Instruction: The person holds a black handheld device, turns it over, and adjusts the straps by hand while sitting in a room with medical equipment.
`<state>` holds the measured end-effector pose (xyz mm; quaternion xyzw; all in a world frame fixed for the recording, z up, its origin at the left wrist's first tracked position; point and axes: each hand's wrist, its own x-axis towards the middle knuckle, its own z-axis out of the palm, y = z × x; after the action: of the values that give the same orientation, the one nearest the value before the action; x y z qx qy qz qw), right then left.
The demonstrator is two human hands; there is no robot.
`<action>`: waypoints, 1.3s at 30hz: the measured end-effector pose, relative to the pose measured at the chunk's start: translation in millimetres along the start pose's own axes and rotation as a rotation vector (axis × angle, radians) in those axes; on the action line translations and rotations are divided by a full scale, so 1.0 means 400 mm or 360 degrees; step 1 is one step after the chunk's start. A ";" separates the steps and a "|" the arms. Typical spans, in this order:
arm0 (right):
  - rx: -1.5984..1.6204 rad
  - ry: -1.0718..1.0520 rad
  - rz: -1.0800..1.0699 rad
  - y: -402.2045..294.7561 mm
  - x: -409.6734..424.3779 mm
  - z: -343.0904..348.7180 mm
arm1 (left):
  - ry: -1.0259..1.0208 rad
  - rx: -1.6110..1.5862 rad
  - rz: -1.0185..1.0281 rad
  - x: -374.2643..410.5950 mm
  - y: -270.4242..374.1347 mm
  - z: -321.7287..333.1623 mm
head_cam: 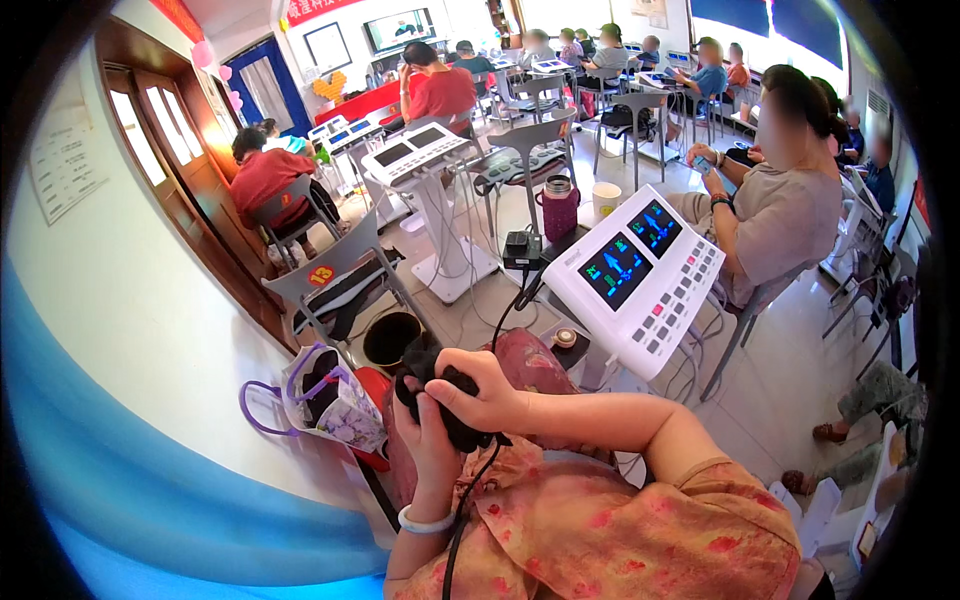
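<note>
Both my hands grip a bundle of crumpled black fabric [466, 436] over my lap. My left hand [429, 444] holds it from the left and below, with a pale bangle [426, 523] on that wrist. Across its top and right side my right hand [480, 388] is closed, thumb pointing left. Whatever may be inside the bundle is hidden. A black cable [466, 502] runs down from near the bundle, past my left forearm. To the right of my hands stands a white control console [630, 281] with two lit screens and rows of buttons.
A floral bag [349, 412] with purple handles stands at left, near a dark round bin [392, 337] and a grey chair [322, 259]. Behind the console are a purple-sleeved bottle [559, 210] and a paper cup [606, 199]. A seated person [780, 187] holds a phone at right.
</note>
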<state>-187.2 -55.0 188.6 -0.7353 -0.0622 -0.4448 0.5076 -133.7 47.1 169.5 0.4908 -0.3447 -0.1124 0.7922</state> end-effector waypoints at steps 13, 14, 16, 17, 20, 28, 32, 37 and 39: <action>-0.0744 -0.0031 -0.0658 -0.008 0.068 -0.061 | -0.0308 -0.0661 -0.0406 0.008 -0.020 -0.030; -0.0698 -0.0061 -0.0673 -0.030 0.074 -0.065 | -0.0421 -0.0668 -0.0320 0.000 -0.011 -0.030; -0.0596 -0.0207 -0.0666 -0.044 0.070 -0.068 | -0.0444 -0.0339 -0.0054 -0.008 0.007 -0.022; -0.0621 -0.0230 -0.0786 -0.057 0.070 -0.061 | -0.0433 -0.0173 0.0083 -0.010 0.028 -0.012; -0.0289 -0.0417 -0.0882 -0.069 0.059 -0.054 | -0.0444 -0.0100 0.0157 -0.020 0.048 -0.005; -0.0129 -0.0218 -0.0806 -0.121 0.069 -0.061 | -0.0345 -0.0280 0.0075 -0.016 0.001 -0.017; -0.0184 -0.0120 -0.0706 -0.118 0.051 -0.049 | -0.0363 -0.0247 0.0111 -0.033 -0.009 -0.016; -0.0292 0.0043 -0.0724 -0.119 0.038 -0.037 | -0.0267 -0.0287 0.0012 -0.053 0.037 0.007; -0.0216 0.0090 -0.0720 -0.113 0.046 -0.038 | -0.0292 -0.0196 -0.0036 -0.049 0.050 0.011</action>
<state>-209.7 -52.4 234.3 -0.7224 -0.1811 -0.5707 0.3458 -154.3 63.9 179.5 0.4327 -0.4027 -0.1867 0.7847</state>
